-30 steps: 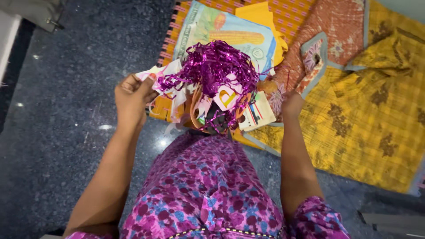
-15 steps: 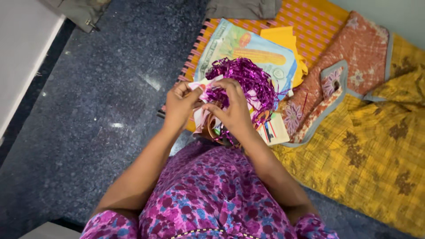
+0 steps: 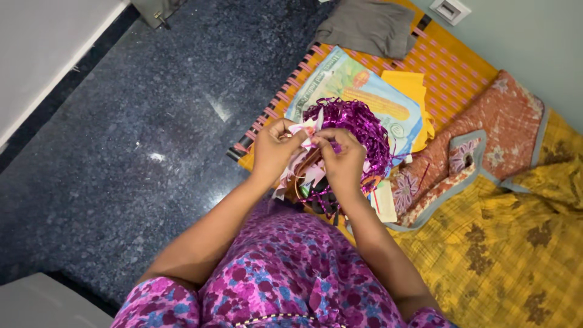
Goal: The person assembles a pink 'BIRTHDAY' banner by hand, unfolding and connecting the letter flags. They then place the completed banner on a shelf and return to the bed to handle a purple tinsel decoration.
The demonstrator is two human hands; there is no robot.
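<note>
Dark speckled stone floor [image 3: 121, 152], an orange striped mat [image 3: 449, 73] far right. On it lie a printed bag [image 3: 352, 85], yellow paper [image 3: 413, 91] and grey cloth [image 3: 364, 27]. Left hand [image 3: 273, 152] and right hand [image 3: 343, 161] pinch pale paper strips [image 3: 306, 130] against purple tinsel [image 3: 358, 124] above the mat.

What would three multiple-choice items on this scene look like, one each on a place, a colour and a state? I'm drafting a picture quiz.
1. Where does the picture book lie?
A. on the striped orange mat
B. on the dark floor
C. on the person's lap

2. What colour is the tinsel?
A. gold
B. purple
C. green

3. How do the left hand and right hand stand?
A. both flat on the floor
B. far apart
C. close together, pinching a pale paper strip

Answers: 1 A, the mat shows around it. 2 B, shiny purple strands. 3 C, fingertips meet at the strip.
</note>
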